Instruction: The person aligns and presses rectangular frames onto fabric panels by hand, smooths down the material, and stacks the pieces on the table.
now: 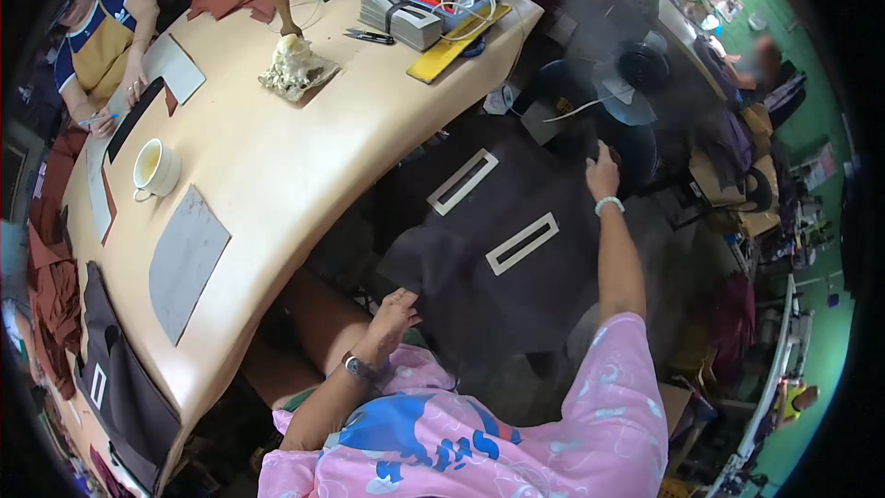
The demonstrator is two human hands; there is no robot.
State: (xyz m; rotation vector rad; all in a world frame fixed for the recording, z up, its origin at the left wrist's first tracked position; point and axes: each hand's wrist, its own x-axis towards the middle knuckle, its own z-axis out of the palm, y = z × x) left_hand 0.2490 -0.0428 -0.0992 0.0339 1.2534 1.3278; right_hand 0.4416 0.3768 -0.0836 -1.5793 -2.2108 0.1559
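A large dark piece of fabric is held off the table, in front of my body. Two pale rectangular frames, a nearer one and a farther one, lie on it. My left hand, with a watch at the wrist, has its fingers closed at the fabric's near left edge. On the far right, my right hand, wearing a bead bracelet, grips the fabric's edge with the arm stretched out. The fingertips of that hand are partly hidden against the dark background.
To the left, the table bears a cup, a grey template, a brush on a crusted lump, and thread snips. Across it, a person marks pieces. A fan stands beyond the fabric.
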